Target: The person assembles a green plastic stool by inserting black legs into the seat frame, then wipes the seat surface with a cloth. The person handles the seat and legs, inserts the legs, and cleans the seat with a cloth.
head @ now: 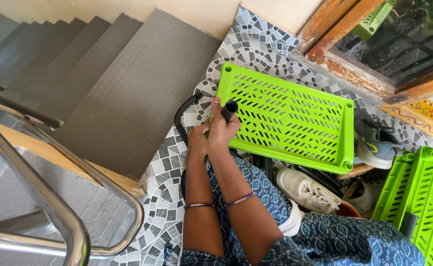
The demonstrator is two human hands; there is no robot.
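**A:** status on the hands?

**B:** From my feed: right hand (222,129) is wrapped around a short black tube (229,109), thumb up along it, open end of the tube facing the camera. Tube sits at the near-left corner of the lime-green slotted shelf panel (288,118); I can't tell whether it is seated in the corner socket. Left hand (196,140) is just beside the right, touching it, fingers curled at the same corner. Whether it grips the tube or the panel edge, I cannot tell.

**A:** panel position?

**B:** Lying tilted on the mosaic tile floor (256,47), across shoes. A white sneaker (307,189) is under its near edge, a grey sneaker (374,140) at its right end. Second green panel (423,197) is well apart at far right. Grey stairs (113,79) on the left, steel handrail (53,216) in the foreground.
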